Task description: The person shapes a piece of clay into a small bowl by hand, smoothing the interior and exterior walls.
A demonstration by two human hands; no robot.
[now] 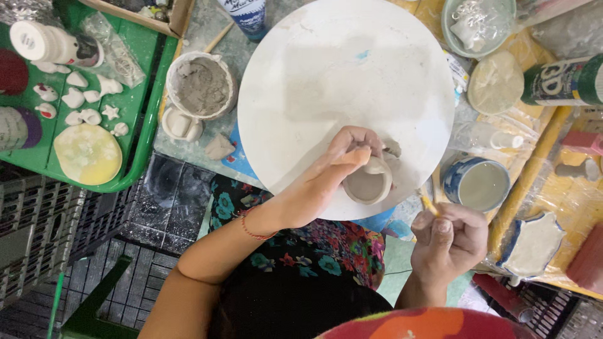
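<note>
Right now your left hand (333,169) pinches the rim of a small round cup of wet grey clay (367,185), which sits at the near edge of the round white turntable board (326,75). Your right hand (449,242), curled shut, grips a thin yellow-handled brush (429,204) just beside the board, near a blue-and-white cup of cloudy water (477,183).

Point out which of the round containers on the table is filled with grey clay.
The white tub left of the round white board, beside the green tray. It holds lumpy grey clay, while the blue-patterned cup holds pale liquid and the little clay pot under the left hand is empty.
</note>
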